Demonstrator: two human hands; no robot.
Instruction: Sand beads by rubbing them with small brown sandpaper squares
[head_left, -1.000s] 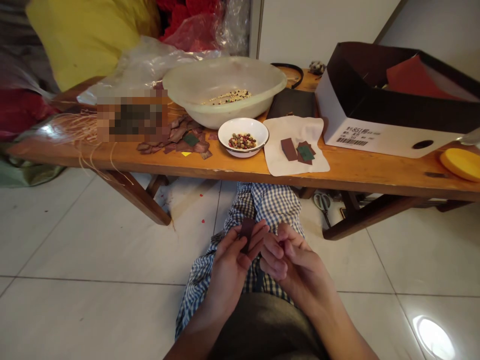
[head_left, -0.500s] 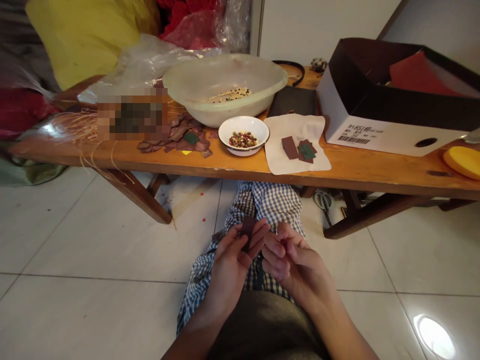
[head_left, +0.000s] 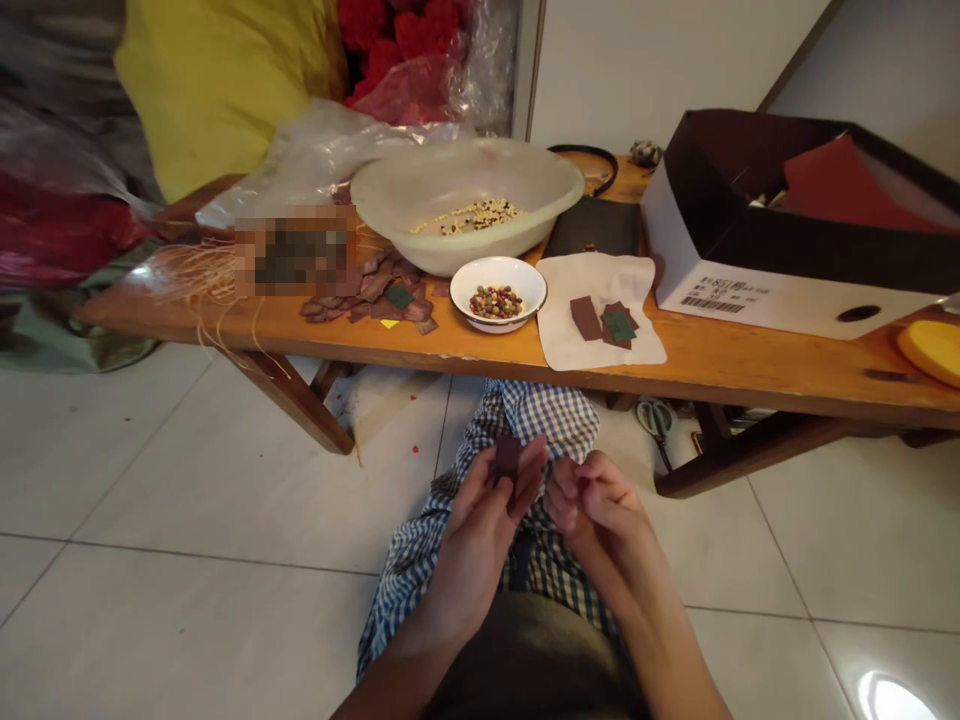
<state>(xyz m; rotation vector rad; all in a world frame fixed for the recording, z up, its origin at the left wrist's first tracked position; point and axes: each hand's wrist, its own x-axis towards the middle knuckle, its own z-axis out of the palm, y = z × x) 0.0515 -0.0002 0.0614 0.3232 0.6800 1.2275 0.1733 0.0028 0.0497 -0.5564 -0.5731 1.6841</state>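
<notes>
Pile of brown scraps (head_left: 367,295) on wood bench (head_left: 465,350), left side. Your left hand (head_left: 476,550) below bench, over lap, fingers curled, pinching small brown piece (head_left: 508,458) upright against thumb. White bowl of beans (head_left: 496,292) on bench. Soft white cloth (head_left: 559,325) with brown bits. Your right hand (head_left: 596,520) just beside left, fingertips pressed together; cannot tell if pinching anything. Scissors (head_left: 655,420) on floor under bench. Big box (head_left: 787,290) on bench, far right.
</notes>
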